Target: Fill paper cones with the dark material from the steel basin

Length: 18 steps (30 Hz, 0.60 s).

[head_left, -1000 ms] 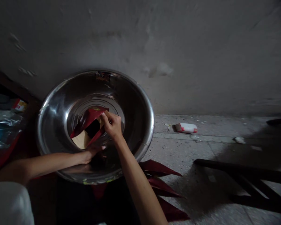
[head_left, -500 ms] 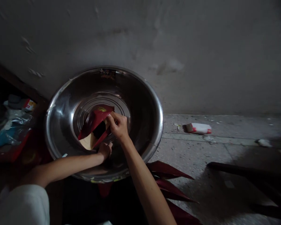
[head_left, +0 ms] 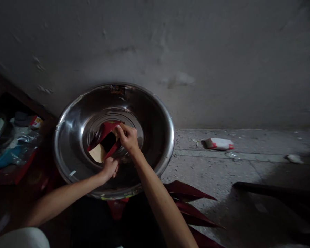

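Note:
A dark red paper packet (head_left: 101,133), open at the top with a tan lining and a dark inside, sits tilted in a wide shiny metal basin (head_left: 167,137). My right hand (head_left: 128,138) pinches the packet's right upper edge between thumb and fingers. Against its lower edge is my left hand (head_left: 110,168), fingers curled closed; whatever they hold is hidden. The basin's ringed bottom shows around the packet.
Several folded dark red pieces (head_left: 188,190) lie right of the basin. A white and red carton (head_left: 219,144) rests on the speckled floor by the grey wall. At left, a red box (head_left: 18,172) holds plastic bags. Dark bars (head_left: 260,188) stand at right.
My left hand has drawn slightly left from beneath the packet's lower edge, its fingers curling in. The packet's mouth looks wider. My right hand keeps its pinch; the view has shifted a little.

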Available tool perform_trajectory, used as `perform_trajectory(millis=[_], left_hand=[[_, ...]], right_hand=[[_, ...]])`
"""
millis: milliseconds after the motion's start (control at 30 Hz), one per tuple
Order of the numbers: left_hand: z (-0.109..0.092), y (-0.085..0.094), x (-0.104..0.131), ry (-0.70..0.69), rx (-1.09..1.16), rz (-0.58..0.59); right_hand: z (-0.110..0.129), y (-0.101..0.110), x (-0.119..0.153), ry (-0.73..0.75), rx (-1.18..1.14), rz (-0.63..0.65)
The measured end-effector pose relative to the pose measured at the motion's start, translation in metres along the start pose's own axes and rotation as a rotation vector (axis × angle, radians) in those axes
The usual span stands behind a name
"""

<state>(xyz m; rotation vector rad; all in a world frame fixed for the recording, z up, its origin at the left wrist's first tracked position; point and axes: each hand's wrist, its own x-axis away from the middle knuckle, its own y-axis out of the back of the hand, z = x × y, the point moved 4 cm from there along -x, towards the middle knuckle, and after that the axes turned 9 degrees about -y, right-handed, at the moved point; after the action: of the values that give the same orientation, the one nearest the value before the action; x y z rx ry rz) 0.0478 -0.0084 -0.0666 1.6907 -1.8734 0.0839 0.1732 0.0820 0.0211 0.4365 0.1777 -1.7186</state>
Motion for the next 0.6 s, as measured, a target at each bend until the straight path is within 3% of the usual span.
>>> perform_trajectory(millis=[100, 200, 367, 500, 600], left_hand=[[-0.011, 0.007, 0.005, -0.072, 0.013, 0.025], [-0.026, 0.009, 0.013, -0.248, 0.035, 0.049], [-0.058, 0.014, 0.040, -0.518, 0.083, -0.030], [-0.100, 0.029, 0.063, -0.723, 0.166, -0.127], [-0.141, 0.047, 0.063, -0.844, 0.310, -0.215]], right_hand=[[0.003, 0.000, -0.004, 0.010, -0.007, -0.017], [0.006, 0.001, -0.009, 0.018, -0.011, -0.028], [0.006, 0.002, -0.016, 0.026, 0.060, -0.024], [0.006, 0.000, -0.018, 0.055, 0.092, 0.012], [0.005, 0.000, -0.018, 0.057, 0.103, 0.009]])
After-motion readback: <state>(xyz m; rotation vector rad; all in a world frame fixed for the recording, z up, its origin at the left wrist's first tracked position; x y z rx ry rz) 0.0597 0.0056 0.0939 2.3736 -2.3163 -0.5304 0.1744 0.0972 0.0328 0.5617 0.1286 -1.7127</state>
